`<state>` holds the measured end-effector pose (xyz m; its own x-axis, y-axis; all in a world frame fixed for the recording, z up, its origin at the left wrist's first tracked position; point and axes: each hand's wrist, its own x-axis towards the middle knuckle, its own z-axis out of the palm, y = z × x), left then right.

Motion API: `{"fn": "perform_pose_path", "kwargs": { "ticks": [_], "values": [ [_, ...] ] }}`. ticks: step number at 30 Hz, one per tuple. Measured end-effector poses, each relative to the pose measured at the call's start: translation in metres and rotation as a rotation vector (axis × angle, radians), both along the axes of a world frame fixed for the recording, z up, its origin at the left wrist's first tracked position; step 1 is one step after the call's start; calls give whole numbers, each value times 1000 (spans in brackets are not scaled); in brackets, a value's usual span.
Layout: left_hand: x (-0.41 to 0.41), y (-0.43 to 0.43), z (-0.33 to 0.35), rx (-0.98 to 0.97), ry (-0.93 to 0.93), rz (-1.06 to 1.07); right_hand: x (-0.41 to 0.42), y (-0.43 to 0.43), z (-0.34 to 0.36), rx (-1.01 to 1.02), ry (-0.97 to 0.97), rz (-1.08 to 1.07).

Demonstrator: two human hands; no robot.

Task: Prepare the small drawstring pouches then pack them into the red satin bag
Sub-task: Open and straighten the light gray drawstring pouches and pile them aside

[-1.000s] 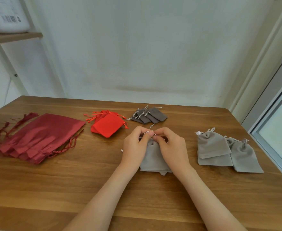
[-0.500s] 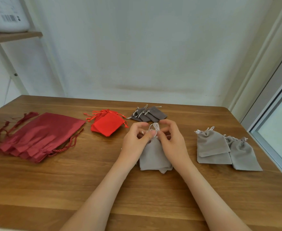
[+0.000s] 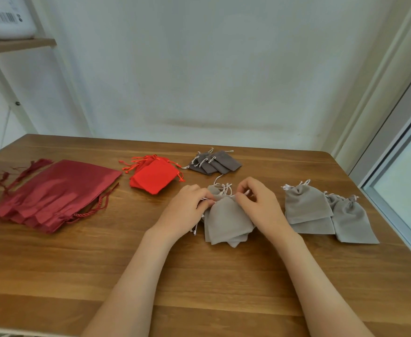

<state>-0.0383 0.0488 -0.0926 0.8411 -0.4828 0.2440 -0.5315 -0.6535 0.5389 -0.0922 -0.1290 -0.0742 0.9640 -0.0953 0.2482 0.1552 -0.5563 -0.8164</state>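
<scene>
Grey velvet pouch (image 3: 226,218) tops a small stack on the tabletop (image 3: 199,288). Your left hand (image 3: 187,210) and right hand (image 3: 260,205), close together, each pinch its white drawstrings (image 3: 228,187) at the neck. Your red satin bags (image 3: 53,190) lie well apart, far left.

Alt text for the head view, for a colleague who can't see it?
The left hand and right hand pinch the drawstrings of a grey pouch on a wooden table. Satin bags lie left, red pouches and dark grey pouches behind, more grey pouches right.
</scene>
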Motion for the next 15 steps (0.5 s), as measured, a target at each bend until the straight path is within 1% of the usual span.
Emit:
{"fn": "perform_pose_path", "kwargs": {
  "ticks": [3, 5, 7, 8, 10, 12, 13, 15],
  "values": [
    [2, 1, -6, -18, -195, 84, 3, -2, -1, -84, 14, -24],
    [4, 1, -9, -48, -282, 102, 4, -3, -2, -120, 52, -22],
    [4, 0, -9, -71, -311, 136, 4, -5, -3, -181, 82, 8],
    [4, 0, -9, -95, -297, 164, 5, -5, -4, -247, 94, 21],
    [3, -2, -4, -166, -228, 217, 7, -5, -7, -430, 79, 33],
    [0, -3, 3, -282, -97, 233, 9, -5, -11, -584, 42, 14],
    [-2, -2, 6, -354, 1, 227, 9, -6, -12, -622, 22, -1],
    [-5, -1, 13, -499, 253, 217, 9, -7, -14, -631, -42, -32]
  ]
}}
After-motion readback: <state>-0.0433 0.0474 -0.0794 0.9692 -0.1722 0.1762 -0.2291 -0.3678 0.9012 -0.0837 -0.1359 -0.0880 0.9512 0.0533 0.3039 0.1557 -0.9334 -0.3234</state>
